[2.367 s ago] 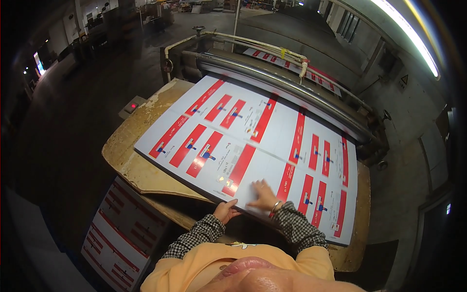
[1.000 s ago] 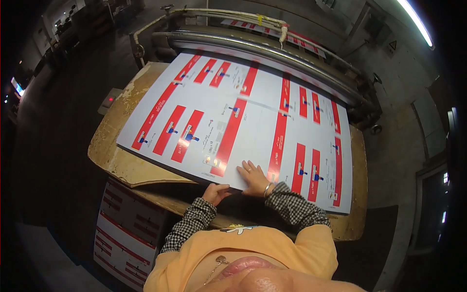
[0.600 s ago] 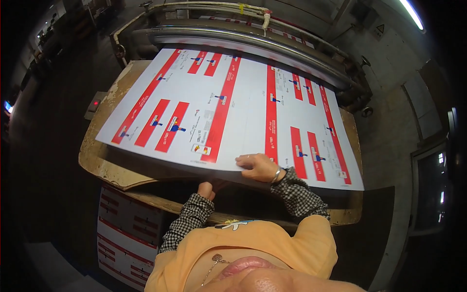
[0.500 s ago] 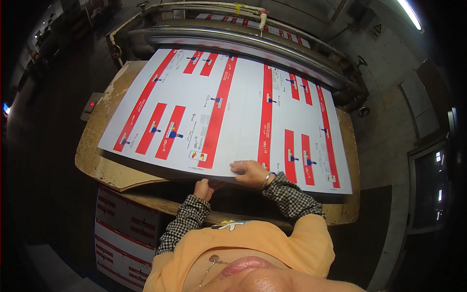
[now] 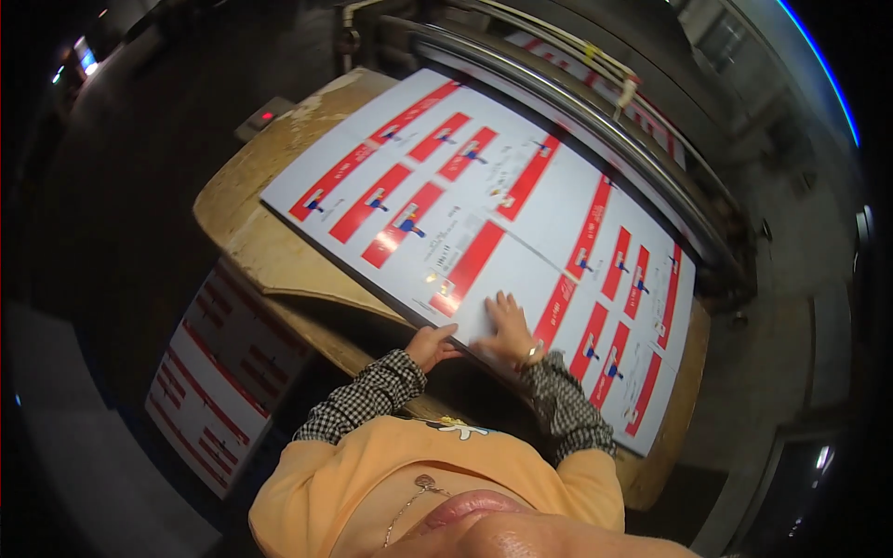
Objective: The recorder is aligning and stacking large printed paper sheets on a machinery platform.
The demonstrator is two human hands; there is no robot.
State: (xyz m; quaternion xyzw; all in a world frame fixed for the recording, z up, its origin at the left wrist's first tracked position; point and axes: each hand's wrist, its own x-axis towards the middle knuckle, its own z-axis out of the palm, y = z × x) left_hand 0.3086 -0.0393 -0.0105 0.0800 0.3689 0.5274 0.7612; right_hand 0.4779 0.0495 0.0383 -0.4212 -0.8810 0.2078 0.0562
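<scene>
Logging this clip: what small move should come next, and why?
Probably gently push the printed sheet toward the roller: its far edge faces it, the right hand rests on top, and the left hand touches the near edge.

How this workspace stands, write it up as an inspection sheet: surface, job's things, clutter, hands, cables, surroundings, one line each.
Surface: wooden table, worn and patchy at its far left.
Job's things: large red-and-white printed sheet on the table, its far edge by a metal roller.
Clutter: more printed sheets lower left, below table height.
Hands: left hand at the sheet's near edge, grip unclear; right hand on top, fingers spread.
Cables: nothing seen.
Surroundings: small box with a red light beside the table; background dark and blurred.
</scene>
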